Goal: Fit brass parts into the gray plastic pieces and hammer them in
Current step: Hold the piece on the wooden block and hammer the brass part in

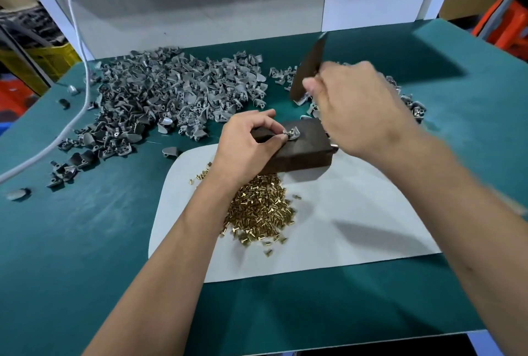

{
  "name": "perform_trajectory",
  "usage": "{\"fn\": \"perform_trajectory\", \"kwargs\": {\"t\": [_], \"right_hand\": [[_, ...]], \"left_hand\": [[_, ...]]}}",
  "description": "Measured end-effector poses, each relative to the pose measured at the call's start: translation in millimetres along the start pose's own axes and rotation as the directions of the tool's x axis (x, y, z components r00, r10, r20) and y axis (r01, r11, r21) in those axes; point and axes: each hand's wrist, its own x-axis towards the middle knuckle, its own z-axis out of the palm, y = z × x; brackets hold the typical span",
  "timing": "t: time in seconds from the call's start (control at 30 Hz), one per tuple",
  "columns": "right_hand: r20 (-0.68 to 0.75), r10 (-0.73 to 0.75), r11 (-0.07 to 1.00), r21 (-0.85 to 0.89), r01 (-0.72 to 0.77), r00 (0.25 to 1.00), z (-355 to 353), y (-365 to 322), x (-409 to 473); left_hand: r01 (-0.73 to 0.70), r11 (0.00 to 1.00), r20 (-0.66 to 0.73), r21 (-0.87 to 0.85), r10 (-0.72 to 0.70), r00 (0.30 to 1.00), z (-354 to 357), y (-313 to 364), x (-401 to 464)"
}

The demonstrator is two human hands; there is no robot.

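Gray piece (292,135) on block (303,147) | L hand (251,141) pinches it | R hand (354,104) grips hammer (308,67), raised

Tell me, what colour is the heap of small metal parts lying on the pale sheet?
Shiny brass-gold heap of small metal parts, seen in the head view.

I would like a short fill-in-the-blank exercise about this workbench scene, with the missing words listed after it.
1. The left hand pinches a gray plastic piece on top of the dark ____.
2. The heap of brass parts lies on a ____ sheet.
3. The right hand grips a dark, blurred ____, raised above the block.
4. The biggest pile of gray pieces lies on the ____ side of the green table.

Missing words: block; white; hammer; left
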Motion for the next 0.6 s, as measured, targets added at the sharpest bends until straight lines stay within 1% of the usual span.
{"fn": "perform_trajectory", "kwargs": {"t": [0.03,0.07,0.1,0.13,0.17,0.2,0.23,0.3,0.33,0.37,0.43,0.47,0.5,0.53,0.6], "right_hand": [[0.015,0.002,1.000,0.028,-0.002,1.000,4,-2,-3],[0.099,0.013,1.000,0.027,-0.016,0.995,9,-6,-7],[0.204,0.033,0.999,-0.004,-0.033,0.979,13,-8,-9],[0.269,0.049,0.998,-0.045,-0.038,0.962,12,-8,-8],[0.286,0.049,0.996,-0.082,-0.026,0.957,9,-6,-3],[0.275,0.042,0.994,-0.104,-0.014,0.961,5,-5,1],[0.220,0.024,0.994,-0.111,0.001,0.975,0,-4,3],[-0.002,0.018,0.999,-0.030,-0.018,1.000,1,-5,3],[-0.037,0.031,0.999,0.012,-0.031,0.999,4,-6,1],[0.023,0.052,0.998,0.023,-0.053,0.998,9,-9,-3],[0.226,0.092,0.995,-0.045,-0.084,0.970,17,-9,-8],[0.255,0.094,0.994,-0.075,-0.078,0.962,15,-8,-6],[0.248,0.089,0.993,-0.094,-0.068,0.965,12,-7,-2],[0.208,0.077,0.993,-0.105,-0.056,0.975,8,-5,1],[0.009,0.059,0.997,-0.057,-0.058,0.998,5,-5,2]], "left_hand": [[-0.009,1.000,-0.002,-0.001,0.009,1.000,0,0,0],[-0.018,1.000,-0.002,-0.003,0.018,1.000,-1,0,0],[-0.027,1.000,-0.001,-0.005,0.027,1.000,-1,1,0],[-0.031,0.999,-0.001,-0.006,0.031,1.000,-1,1,0],[-0.031,1.000,-0.007,-0.007,0.031,1.000,-1,1,-1],[-0.026,1.000,-0.010,-0.008,0.026,1.000,-1,1,-1],[-0.018,1.000,-0.007,-0.011,0.018,1.000,0,1,-1],[-0.009,1.000,-0.005,-0.009,0.009,1.000,0,0,0],[-0.010,1.000,-0.008,-0.003,0.010,1.000,0,0,1],[-0.012,1.000,-0.008,0.000,0.012,1.000,0,0,1],[-0.024,1.000,-0.003,-0.009,0.024,1.000,-1,0,1],[-0.026,1.000,0.001,-0.012,0.026,1.000,0,0,1],[-0.021,1.000,0.002,-0.007,0.021,1.000,-1,-1,0],[-0.013,1.000,0.008,0.000,0.013,1.000,-1,-1,0],[0.003,1.000,0.015,0.005,-0.004,1.000,0,-2,1]]}}
